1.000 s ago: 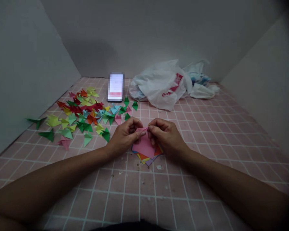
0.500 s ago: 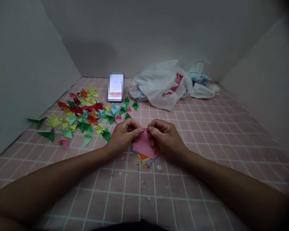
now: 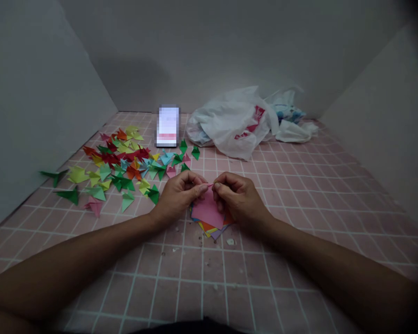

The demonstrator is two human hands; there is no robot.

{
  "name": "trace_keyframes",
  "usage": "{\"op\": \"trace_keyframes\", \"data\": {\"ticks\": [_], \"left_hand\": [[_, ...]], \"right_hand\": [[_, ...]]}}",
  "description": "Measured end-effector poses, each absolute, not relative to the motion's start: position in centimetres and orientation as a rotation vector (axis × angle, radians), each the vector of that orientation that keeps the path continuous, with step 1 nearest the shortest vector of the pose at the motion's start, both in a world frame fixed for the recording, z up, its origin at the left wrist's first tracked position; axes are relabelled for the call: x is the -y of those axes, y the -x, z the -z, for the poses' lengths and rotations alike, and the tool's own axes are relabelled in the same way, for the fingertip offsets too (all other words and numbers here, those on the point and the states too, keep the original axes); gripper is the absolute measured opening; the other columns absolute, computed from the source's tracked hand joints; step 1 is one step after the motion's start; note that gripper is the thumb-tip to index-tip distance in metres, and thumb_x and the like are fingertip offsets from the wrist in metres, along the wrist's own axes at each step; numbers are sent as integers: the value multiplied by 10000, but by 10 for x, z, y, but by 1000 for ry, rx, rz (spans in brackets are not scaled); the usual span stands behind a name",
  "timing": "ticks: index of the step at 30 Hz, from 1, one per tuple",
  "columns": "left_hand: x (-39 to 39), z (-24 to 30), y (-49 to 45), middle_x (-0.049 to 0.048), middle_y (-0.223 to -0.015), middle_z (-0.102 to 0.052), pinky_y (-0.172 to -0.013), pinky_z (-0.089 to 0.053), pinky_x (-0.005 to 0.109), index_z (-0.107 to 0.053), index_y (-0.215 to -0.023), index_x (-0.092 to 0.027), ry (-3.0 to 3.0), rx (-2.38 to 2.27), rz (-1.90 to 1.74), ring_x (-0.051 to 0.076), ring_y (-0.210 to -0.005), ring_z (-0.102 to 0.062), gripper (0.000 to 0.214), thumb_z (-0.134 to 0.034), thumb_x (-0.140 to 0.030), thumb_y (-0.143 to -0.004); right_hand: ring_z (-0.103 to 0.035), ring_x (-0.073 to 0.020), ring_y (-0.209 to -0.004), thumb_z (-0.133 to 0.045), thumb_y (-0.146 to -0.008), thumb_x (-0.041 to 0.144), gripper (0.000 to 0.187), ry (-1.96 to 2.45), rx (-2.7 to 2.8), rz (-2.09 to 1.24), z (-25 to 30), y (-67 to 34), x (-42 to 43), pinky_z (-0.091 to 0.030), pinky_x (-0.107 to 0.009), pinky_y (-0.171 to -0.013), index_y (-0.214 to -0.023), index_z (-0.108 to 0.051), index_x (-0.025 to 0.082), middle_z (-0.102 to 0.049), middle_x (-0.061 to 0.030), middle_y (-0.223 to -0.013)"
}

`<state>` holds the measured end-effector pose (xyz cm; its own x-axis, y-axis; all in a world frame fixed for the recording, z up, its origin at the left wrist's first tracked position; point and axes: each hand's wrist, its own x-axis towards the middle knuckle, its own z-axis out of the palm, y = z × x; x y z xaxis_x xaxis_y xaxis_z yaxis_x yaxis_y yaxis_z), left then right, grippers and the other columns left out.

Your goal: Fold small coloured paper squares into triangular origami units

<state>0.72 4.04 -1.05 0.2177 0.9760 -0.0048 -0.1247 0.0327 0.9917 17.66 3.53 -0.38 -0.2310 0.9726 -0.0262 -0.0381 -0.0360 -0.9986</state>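
Note:
Between my two hands is a small folded piece of pink paper (image 3: 211, 185), mostly hidden by the fingers. My left hand (image 3: 181, 194) pinches its left end between thumb and forefinger. From the other side, my right hand (image 3: 237, 195) pinches the right end in the same way. Just beneath the fingers lies a stack of square coloured paper (image 3: 209, 214), a pink sheet on top, with orange, yellow, blue and purple corners fanned out below. To the left, many folded paper figures (image 3: 125, 157) in green, yellow, red, orange, blue and pink lie scattered.
A lit phone (image 3: 167, 126), its screen blurred, leans upright at the back. Right of it sits a crumpled white plastic bag (image 3: 230, 120) with red print, beside another bag (image 3: 292, 120). Walls enclose the pink tiled-pattern surface (image 3: 316, 195). Small white scraps (image 3: 231, 241) lie nearby.

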Motion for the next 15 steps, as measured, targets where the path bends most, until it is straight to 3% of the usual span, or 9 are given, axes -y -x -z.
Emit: {"op": "trace_keyframes", "data": {"ticks": [15], "left_hand": [[-37, 9, -7, -7, -671, -674, -639, -498, 242, -599, -725, -152, -1172, -1037, -1094, 105, -635, -621, 237, -787, -295, -745]], "right_hand": [[-502, -83, -406, -599, -802, 265, 143, 1117, 1352, -1423, 3, -178, -34, -384, -204, -407, -683, -560, 195, -549, 60, -517]]}}
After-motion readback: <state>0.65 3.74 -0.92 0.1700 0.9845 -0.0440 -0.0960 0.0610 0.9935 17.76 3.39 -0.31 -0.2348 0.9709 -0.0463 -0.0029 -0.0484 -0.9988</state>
